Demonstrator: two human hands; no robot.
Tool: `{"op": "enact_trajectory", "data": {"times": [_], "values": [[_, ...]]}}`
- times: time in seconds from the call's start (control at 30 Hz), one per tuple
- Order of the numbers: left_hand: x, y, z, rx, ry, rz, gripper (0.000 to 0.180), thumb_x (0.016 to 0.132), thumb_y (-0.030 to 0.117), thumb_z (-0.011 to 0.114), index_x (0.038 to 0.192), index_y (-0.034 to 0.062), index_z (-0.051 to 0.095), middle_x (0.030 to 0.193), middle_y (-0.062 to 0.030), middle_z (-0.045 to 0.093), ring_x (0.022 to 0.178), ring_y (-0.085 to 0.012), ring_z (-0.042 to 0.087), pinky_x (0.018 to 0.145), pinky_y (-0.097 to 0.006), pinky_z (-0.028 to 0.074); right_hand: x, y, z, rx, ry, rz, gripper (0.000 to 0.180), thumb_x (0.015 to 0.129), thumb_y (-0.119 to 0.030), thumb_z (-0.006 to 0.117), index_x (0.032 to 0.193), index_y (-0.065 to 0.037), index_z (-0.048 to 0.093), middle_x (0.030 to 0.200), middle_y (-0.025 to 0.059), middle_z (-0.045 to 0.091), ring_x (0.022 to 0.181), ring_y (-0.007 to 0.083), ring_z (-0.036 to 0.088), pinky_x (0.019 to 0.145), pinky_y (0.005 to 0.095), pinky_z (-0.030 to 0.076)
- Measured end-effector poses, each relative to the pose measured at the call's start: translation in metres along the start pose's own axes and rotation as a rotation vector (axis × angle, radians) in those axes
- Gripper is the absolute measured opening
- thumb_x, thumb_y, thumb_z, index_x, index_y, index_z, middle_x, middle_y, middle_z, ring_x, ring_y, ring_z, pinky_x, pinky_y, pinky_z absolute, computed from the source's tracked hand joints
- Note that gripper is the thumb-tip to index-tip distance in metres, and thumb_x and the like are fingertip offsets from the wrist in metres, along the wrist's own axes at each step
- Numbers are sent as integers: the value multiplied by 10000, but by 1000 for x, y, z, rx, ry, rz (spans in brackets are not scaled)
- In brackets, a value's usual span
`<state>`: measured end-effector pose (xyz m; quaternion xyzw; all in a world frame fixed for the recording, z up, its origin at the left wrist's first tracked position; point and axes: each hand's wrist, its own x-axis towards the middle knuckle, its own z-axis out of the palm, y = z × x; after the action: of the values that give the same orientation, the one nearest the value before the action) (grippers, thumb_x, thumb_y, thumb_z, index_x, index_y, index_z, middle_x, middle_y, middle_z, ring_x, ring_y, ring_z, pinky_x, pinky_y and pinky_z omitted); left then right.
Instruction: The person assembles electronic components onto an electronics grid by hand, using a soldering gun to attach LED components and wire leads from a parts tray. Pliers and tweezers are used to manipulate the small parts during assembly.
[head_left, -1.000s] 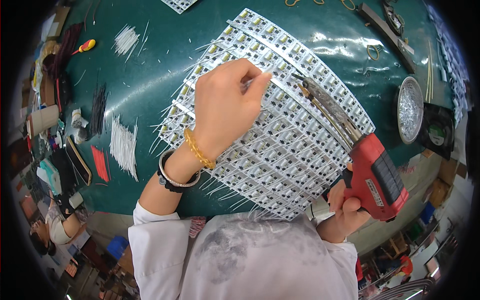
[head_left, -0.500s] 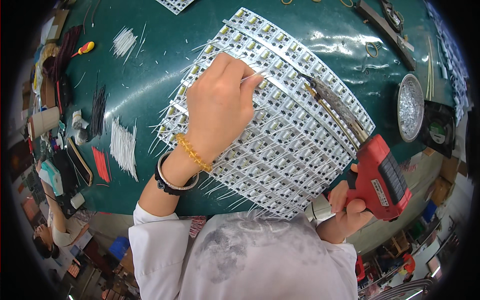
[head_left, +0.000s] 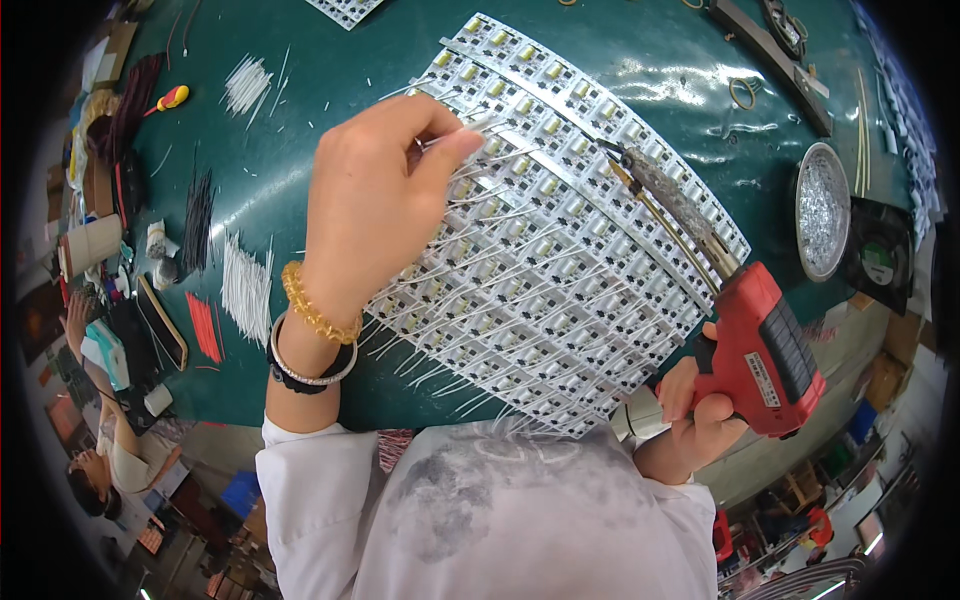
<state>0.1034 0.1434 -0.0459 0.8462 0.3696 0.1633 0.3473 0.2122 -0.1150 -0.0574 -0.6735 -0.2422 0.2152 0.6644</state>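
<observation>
While a pile of white wires [head_left: 247,290] lies on the left of the worktop [head_left: 330,60], the left hand [head_left: 375,200] is over the top left part of the board [head_left: 570,240], finger and thumb pinching what looks like a thin wire [head_left: 486,124]. The board lies in the middle, wires sticking out. On the right, the right hand [head_left: 700,415] grips the red gun [head_left: 765,350]. If its tip is hot and slips left, it might burn the fingers; a bump could pull wires loose. Since half a second ago, the left hand has moved left; the gun has hardly moved.
</observation>
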Motion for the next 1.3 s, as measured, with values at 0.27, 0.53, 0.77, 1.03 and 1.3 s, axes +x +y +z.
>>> {"op": "enact_trajectory", "data": {"times": [0.27,0.53,0.77,1.03,1.3], "values": [[-7,-4,13,15,-14,71,87,742,64,674,773,-7,632,656,-54,583,544,-98,502,508,-232,387,-1,-3,1,6,-13,14,727,836,-473,544,1130,172,382,477,11,435,363,76,396,366,197,299],[-5,-11,24,130,54,282,65,756,29,641,773,-2,586,679,-87,555,550,-183,524,516,-279,406,-1,-4,3,-1,-9,17,734,828,-477,555,1138,166,382,478,6,433,364,74,395,371,201,309],[-7,-17,45,223,332,439,100,741,62,639,718,54,541,694,-49,518,477,-196,512,406,-274,380,-3,-2,2,26,-34,36,724,828,-460,563,1156,157,377,484,2,439,365,73,397,372,202,314],[-7,-14,40,201,341,477,121,737,62,642,711,62,524,683,-40,504,460,-192,495,405,-271,379,-4,-1,0,34,-53,23,722,833,-451,563,1174,155,365,495,9,447,374,76,403,377,203,319],[-10,-10,15,200,16,337,51,751,-12,609,774,-1,565,701,-106,556,605,-254,556,543,-309,430,-6,-3,-2,42,-47,12,736,833,-450,563,1183,162,354,492,15,439,376,82,402,382,210,325]]}}
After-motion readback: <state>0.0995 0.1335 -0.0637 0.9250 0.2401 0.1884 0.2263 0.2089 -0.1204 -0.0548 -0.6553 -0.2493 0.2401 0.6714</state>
